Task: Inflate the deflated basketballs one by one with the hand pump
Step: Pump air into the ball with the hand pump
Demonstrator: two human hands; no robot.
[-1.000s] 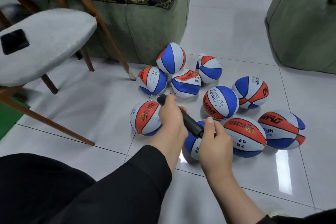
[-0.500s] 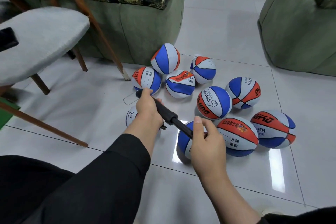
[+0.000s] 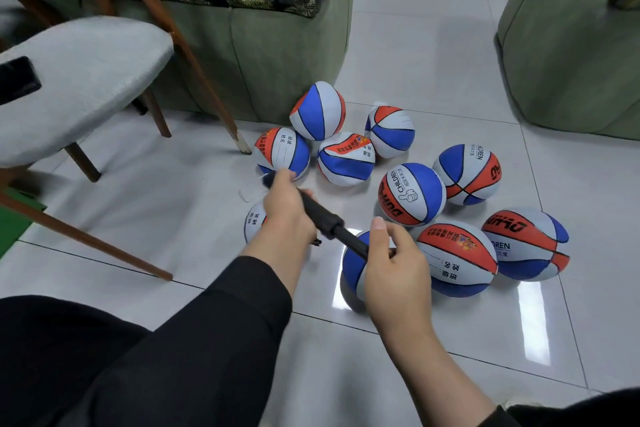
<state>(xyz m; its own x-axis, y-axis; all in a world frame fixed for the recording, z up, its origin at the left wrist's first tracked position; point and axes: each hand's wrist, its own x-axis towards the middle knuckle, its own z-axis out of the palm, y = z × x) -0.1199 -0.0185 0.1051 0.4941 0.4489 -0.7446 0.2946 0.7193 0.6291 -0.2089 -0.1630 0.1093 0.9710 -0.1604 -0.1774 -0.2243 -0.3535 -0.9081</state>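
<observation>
Several red, white and blue basketballs lie on the tiled floor. A black hand pump (image 3: 325,218) slants from upper left down to a blue and white ball (image 3: 353,263) near me. My left hand (image 3: 287,208) grips the pump's handle end, drawn out to the upper left. My right hand (image 3: 394,267) pinches the pump's thin lower end against that ball and hides where it meets the ball. Another ball (image 3: 254,224) shows partly behind my left wrist. Round balls (image 3: 412,194) (image 3: 457,258) sit just right of the pump. Crumpled ones (image 3: 346,158) lie further back.
A grey padded chair (image 3: 76,80) with wooden legs stands at the left, one leg (image 3: 207,80) ending near the balls. A green sofa (image 3: 270,45) backs the pile and a green armchair (image 3: 571,45) stands at the right. Bare tiles (image 3: 433,45) stretch between them.
My left hand has pulled the pump handle out to the upper left, lengthening the pump. My right hand has stayed on the ball at the pump's lower end.
</observation>
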